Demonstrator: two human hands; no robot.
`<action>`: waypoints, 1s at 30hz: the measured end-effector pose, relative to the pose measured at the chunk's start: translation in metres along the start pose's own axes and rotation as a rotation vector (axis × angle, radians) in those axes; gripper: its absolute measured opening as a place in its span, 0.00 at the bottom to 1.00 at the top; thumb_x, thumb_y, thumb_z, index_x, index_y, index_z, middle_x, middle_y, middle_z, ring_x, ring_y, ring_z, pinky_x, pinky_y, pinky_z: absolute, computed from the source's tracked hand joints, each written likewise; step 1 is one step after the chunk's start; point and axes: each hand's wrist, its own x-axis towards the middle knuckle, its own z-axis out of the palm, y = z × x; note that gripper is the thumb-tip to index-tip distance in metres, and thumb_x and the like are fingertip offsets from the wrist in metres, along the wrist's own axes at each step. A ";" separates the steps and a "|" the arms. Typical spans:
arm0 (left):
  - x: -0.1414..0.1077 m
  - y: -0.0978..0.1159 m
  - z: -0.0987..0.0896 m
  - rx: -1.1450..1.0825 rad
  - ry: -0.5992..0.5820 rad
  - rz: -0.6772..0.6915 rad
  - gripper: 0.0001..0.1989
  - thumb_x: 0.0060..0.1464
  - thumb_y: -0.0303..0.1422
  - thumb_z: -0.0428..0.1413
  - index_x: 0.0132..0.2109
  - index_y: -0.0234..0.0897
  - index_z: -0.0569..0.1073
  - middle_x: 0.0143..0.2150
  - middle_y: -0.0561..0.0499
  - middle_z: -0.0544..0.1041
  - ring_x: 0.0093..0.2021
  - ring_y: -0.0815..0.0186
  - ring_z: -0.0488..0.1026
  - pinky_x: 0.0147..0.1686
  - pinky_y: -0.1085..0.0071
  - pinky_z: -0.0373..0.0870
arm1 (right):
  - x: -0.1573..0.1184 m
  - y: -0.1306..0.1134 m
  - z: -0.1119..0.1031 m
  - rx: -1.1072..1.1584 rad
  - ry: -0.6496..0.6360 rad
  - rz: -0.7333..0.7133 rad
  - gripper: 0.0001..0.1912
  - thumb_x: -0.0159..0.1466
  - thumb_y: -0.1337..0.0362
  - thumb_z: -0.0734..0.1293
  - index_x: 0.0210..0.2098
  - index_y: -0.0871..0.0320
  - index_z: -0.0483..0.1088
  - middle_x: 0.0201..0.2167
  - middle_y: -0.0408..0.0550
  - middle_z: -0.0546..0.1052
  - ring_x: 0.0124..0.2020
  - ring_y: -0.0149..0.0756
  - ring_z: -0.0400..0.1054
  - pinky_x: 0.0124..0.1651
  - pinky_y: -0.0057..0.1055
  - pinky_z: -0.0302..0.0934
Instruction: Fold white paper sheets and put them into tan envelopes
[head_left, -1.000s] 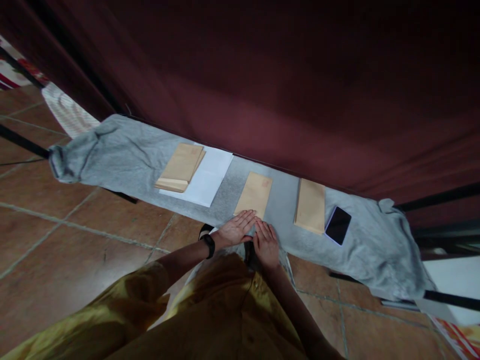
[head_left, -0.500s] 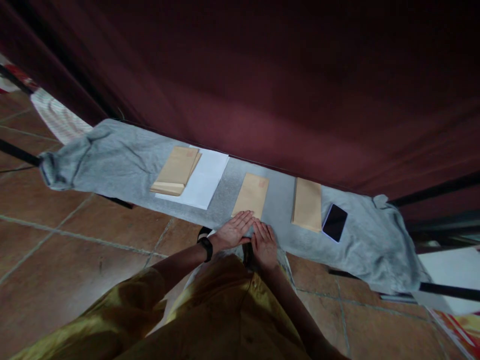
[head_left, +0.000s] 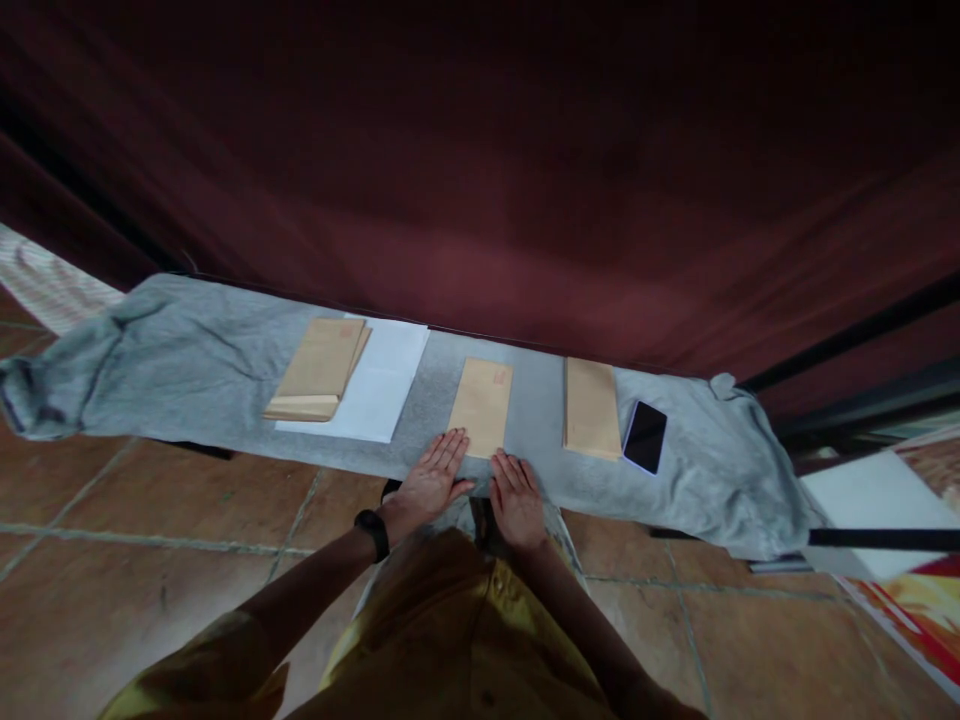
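In the head view, I am seeing a flat, rectangular brown paper envelope [head_left: 482, 400] lying mid-way along the grey fabric cloth [head_left: 541, 420]. At the cloth's near edge, the left hand [head_left: 429, 482] and right hand [head_left: 519, 505] are lying flat, grasping nothing, fingertips at the envelope's near corners. On the cloth's right, a dark-screened, purple-edged rectangular phone [head_left: 645, 438] is lying just beside a brown paper envelope stack [head_left: 592, 408].
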 end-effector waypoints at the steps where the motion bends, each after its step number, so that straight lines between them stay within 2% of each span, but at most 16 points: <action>1: 0.000 0.000 0.000 0.002 0.007 -0.013 0.41 0.69 0.49 0.48 0.76 0.27 0.48 0.75 0.31 0.57 0.75 0.50 0.54 0.73 0.50 0.54 | 0.000 0.000 0.000 0.000 -0.002 0.002 0.23 0.76 0.65 0.57 0.68 0.60 0.66 0.68 0.52 0.69 0.70 0.40 0.61 0.76 0.45 0.47; 6: 0.012 0.010 -0.001 -0.003 0.001 -0.049 0.36 0.71 0.47 0.44 0.75 0.27 0.50 0.74 0.32 0.59 0.75 0.52 0.56 0.73 0.50 0.53 | 0.000 0.001 0.003 0.009 0.012 -0.002 0.23 0.75 0.66 0.57 0.68 0.60 0.66 0.68 0.53 0.70 0.70 0.40 0.61 0.76 0.45 0.47; 12: 0.047 0.023 0.013 -0.025 -0.051 -0.035 0.31 0.74 0.44 0.39 0.74 0.30 0.56 0.75 0.37 0.59 0.76 0.56 0.54 0.74 0.51 0.51 | -0.001 0.002 0.010 0.001 -0.007 0.011 0.23 0.74 0.66 0.59 0.66 0.62 0.68 0.67 0.56 0.71 0.70 0.40 0.61 0.77 0.45 0.46; 17: 0.078 0.023 0.029 -0.037 -0.040 -0.055 0.31 0.73 0.43 0.39 0.76 0.31 0.51 0.75 0.37 0.60 0.76 0.56 0.53 0.74 0.50 0.49 | 0.002 0.001 0.010 -0.004 -0.011 0.020 0.21 0.73 0.67 0.60 0.62 0.62 0.72 0.63 0.56 0.75 0.68 0.42 0.65 0.76 0.46 0.48; 21: 0.098 0.015 0.036 -0.043 -0.048 -0.057 0.32 0.73 0.41 0.39 0.76 0.31 0.49 0.75 0.38 0.59 0.76 0.56 0.53 0.74 0.49 0.48 | 0.001 0.000 0.005 0.022 0.034 -0.007 0.22 0.74 0.67 0.59 0.64 0.62 0.70 0.65 0.55 0.73 0.68 0.42 0.64 0.75 0.47 0.50; 30: 0.106 0.010 0.034 -0.055 -0.021 -0.067 0.30 0.72 0.40 0.41 0.76 0.34 0.53 0.75 0.41 0.61 0.76 0.57 0.54 0.74 0.51 0.47 | 0.000 0.001 0.006 0.047 0.056 -0.016 0.23 0.74 0.67 0.57 0.66 0.61 0.68 0.66 0.53 0.72 0.69 0.42 0.63 0.75 0.47 0.50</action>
